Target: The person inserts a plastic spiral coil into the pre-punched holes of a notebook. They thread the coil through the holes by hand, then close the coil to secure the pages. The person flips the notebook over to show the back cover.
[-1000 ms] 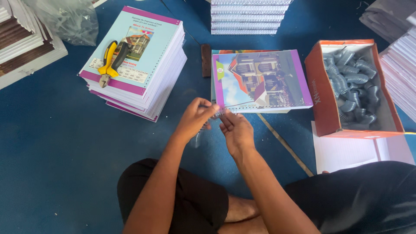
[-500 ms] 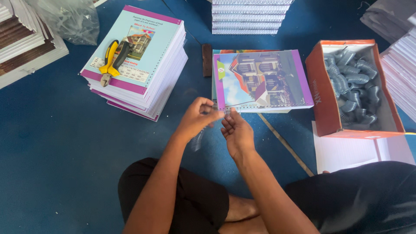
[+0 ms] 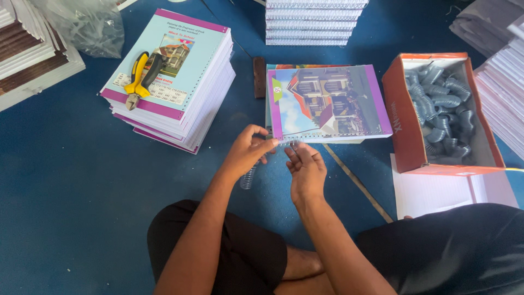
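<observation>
My left hand (image 3: 246,152) and my right hand (image 3: 305,169) meet at the near edge of a punched booklet (image 3: 327,101) with a colourful house cover, lying on the blue floor. Both pinch a clear plastic spiral coil (image 3: 249,177). One end of the coil sits at the booklet's punched edge and the other end hangs down below my left hand. I sit cross-legged in dark shorts, knees at either side.
A tall stack of booklets (image 3: 180,93) at the left carries yellow-handled cutting pliers (image 3: 137,79). An orange box (image 3: 406,123) of coils stands at the right, white sheets (image 3: 431,191) beneath it. More stacks (image 3: 314,22) lie behind, a plastic bag (image 3: 90,24) at far left.
Both hands have shifted slightly toward the booklet's near edge, with the coil's free end now hanging lower beneath my left hand.
</observation>
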